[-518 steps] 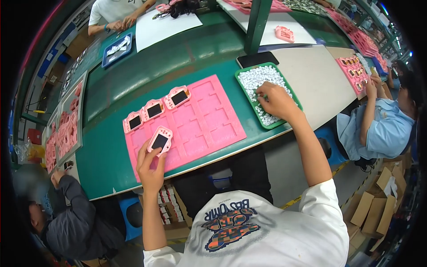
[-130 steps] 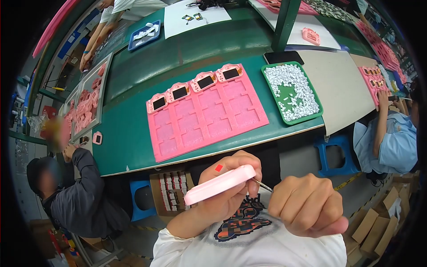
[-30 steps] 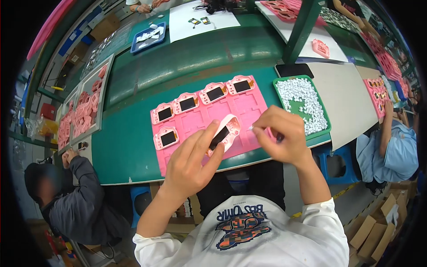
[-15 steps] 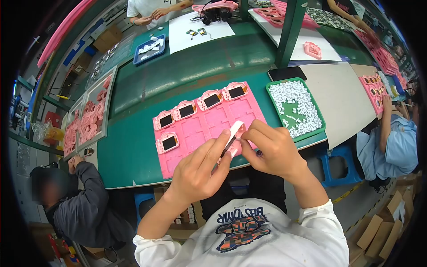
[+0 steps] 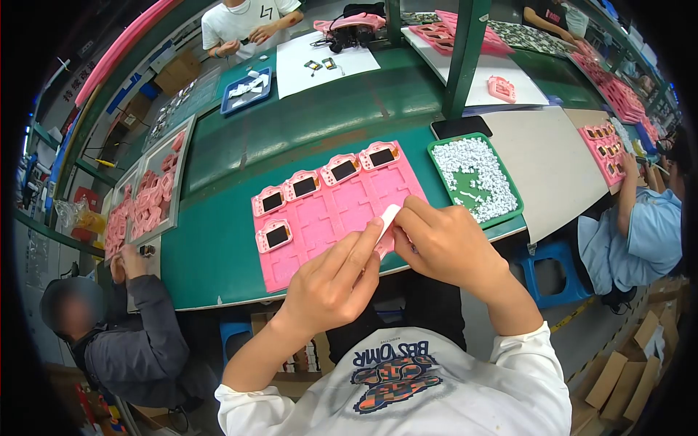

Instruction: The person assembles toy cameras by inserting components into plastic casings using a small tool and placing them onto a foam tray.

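Case [image 5: 386, 220] is tilting near the pink tray [image 5: 279, 275], left hand [image 5: 331, 291] gripping it while right hand [image 5: 445, 243], fingers curled but hold hidden, is seemingly working its edge, calling for steadiness.

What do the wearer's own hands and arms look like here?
The left hand and right hand are ungloved, with no watch or bracelet visible. Loose white sleeves end near the elbows, part of a white T-shirt with dark lettering and an orange-and-navy graphic.
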`<state>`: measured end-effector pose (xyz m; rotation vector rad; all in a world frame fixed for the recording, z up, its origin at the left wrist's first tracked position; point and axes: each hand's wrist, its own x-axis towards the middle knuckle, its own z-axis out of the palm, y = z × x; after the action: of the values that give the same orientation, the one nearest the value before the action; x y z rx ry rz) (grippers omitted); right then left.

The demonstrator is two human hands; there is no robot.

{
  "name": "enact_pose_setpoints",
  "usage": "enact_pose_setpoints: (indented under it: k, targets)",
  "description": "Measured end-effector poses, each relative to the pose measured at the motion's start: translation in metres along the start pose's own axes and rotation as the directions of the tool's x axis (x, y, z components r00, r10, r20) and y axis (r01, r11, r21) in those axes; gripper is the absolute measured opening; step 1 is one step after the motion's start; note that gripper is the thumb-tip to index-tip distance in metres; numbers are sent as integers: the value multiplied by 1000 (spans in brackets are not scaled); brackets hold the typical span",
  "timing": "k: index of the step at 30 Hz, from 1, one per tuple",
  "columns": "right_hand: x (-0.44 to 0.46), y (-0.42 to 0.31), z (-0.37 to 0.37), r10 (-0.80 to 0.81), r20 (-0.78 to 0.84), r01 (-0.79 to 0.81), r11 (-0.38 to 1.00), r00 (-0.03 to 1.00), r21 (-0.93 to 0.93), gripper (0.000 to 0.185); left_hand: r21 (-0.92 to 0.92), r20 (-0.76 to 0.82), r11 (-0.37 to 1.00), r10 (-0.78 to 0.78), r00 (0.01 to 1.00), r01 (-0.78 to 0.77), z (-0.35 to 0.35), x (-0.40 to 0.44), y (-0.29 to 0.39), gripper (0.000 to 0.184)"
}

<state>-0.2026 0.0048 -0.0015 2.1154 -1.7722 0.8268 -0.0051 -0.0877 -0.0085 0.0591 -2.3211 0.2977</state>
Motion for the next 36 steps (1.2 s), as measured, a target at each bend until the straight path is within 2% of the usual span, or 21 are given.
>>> enact_pose_setpoints:
  k: [6, 11, 22, 27, 32, 36]
  targets:
    - [-2, -1, 0, 20, 44, -20, 1000, 999, -13, 12, -14, 16, 1000, 6, 1000, -5, 1, 0, 1, 8]
    - [-2, 2, 3, 17, -2, -17, 999, 1000, 32, 13, -37, 35, 999, -2, 999, 3, 3, 0, -2, 9]
    - [-2, -2, 2, 61, 124, -49, 994, 990, -100, 15, -25, 50, 999, 21, 999, -20, 5, 0, -1, 15]
    - [-4, -1, 7, 81, 57, -81, 997, 995, -2, 15, -62, 53, 998, 17, 998, -14, 3, 1, -3, 16]
    - [-7, 6, 14, 26, -31, -22, 993, 999, 118, 14, -74, 87, 997, -11, 996, 17, -1, -1, -4, 17]
    - [-12, 10, 19, -10, -98, 28, 983, 995, 181, 15, -155, 118, 979, -116, 986, 134, -6, -3, -6, 16]
